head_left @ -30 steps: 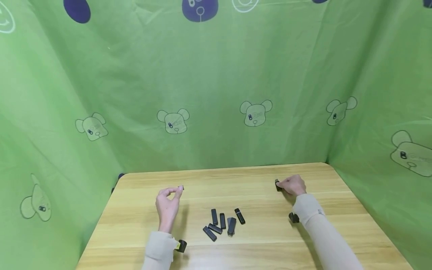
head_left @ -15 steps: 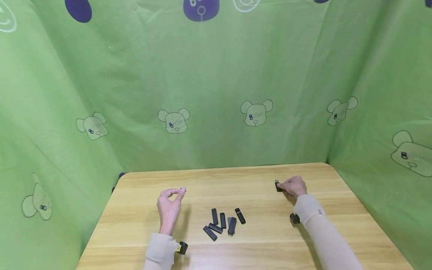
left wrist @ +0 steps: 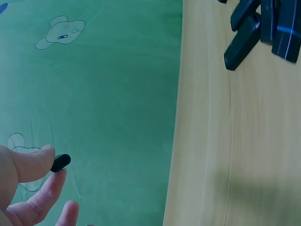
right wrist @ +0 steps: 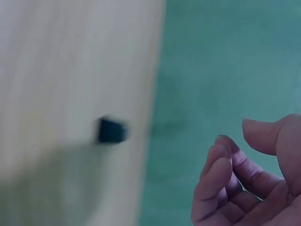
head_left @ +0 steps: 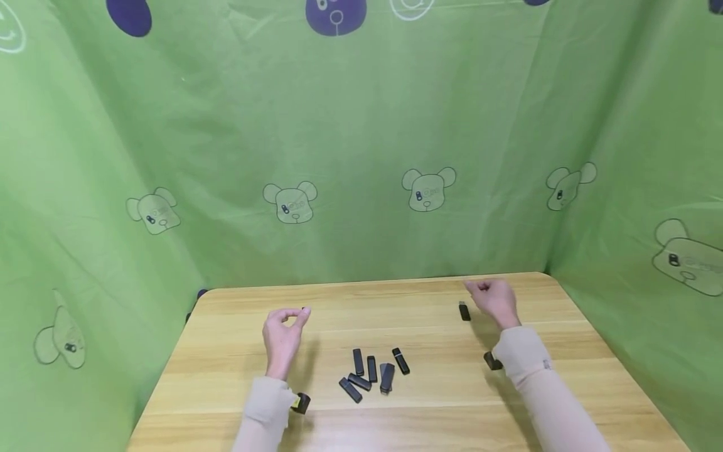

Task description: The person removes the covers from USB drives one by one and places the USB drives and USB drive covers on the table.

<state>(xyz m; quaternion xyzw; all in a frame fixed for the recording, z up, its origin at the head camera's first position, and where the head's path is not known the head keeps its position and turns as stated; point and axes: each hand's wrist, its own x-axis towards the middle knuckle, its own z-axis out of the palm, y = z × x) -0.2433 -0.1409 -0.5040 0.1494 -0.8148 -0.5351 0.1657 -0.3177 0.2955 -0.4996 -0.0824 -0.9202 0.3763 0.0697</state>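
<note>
The left hand pinches a small black piece between thumb and fingertip, raised over the counter's left half; the right hand, towards the far right corner, is loosely curled, thumb apart from the fingertips, holding nothing; near it a black stick lies on the counter, its pale plug end facing the far edge; so tiny and rounded a piece probably wants a light, even pinch by its sides, as a hard squeeze might shoot it out; any touch on the stick is best kept to its long sides; midway between the left and right edges, slim, likely plastic black sticks lie loosely grouped; the wood-grained counter looks smooth; creased green cloth hangs behind.
</note>
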